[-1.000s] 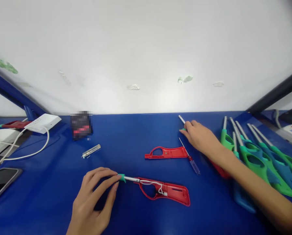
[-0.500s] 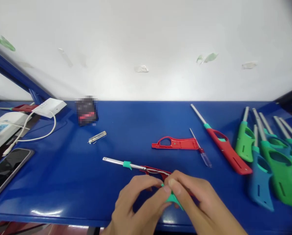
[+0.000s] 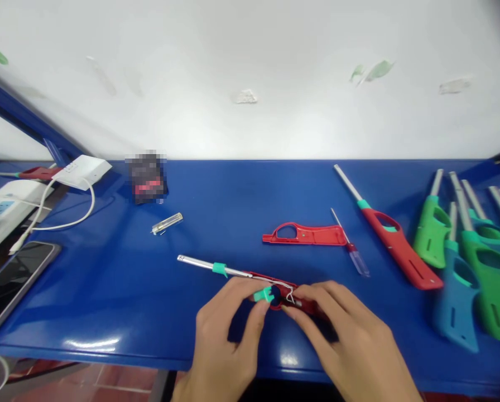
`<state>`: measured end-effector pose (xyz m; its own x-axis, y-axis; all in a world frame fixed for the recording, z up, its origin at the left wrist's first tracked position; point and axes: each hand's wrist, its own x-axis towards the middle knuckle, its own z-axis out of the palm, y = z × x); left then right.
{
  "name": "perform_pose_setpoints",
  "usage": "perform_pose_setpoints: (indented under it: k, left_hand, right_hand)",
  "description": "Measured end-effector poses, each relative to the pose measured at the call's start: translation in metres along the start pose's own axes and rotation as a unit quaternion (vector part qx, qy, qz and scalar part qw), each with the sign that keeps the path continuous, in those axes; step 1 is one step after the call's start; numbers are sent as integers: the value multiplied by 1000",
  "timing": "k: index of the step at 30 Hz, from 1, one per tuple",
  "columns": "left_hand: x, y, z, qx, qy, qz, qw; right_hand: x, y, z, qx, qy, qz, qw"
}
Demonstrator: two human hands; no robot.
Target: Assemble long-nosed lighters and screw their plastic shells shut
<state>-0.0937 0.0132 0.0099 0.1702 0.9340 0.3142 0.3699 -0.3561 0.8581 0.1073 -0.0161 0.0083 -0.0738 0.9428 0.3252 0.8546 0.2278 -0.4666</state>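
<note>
My left hand (image 3: 229,329) pinches a small green plastic piece (image 3: 263,294) between thumb and fingertips, over the open red lighter half (image 3: 270,279). White wires run along that half, and a metal tube (image 3: 200,262) with a green collar (image 3: 220,269) extends from it to the left. My right hand (image 3: 342,329) has thumb and fingers closed round the right part of the red half, beside the wire loop and a dark part inside. Behind the hands lies a separate red shell half (image 3: 312,235), its right end touching a screwdriver (image 3: 356,258).
An assembled red lighter (image 3: 400,251) and several green and blue lighters (image 3: 493,279) lie at the right. Left are a clear fuel tank (image 3: 167,223), a blurred dark packet (image 3: 147,178), a phone (image 3: 15,279), a white adapter (image 3: 82,170) and a cable.
My hands have moved apart. The green piece, earlier between both hands, is now in my left hand only, and my right hand has moved onto the red half. The view has tilted slightly.
</note>
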Motion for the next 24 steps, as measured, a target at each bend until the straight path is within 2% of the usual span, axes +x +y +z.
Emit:
perform_pose_setpoints:
  k: [4, 14, 24]
  left_hand:
    - [0, -1, 3, 4, -55, -32, 998]
    - [-1, -5, 3, -21, -76, -64, 995]
    - [0, -3, 3, -114, -6, -122, 986]
  right_hand:
    - [0, -4, 5, 15, 14, 6, 1000]
    - [7, -10, 3, 92, 26, 66, 993]
    - [2, -11, 5, 134, 46, 89, 986]
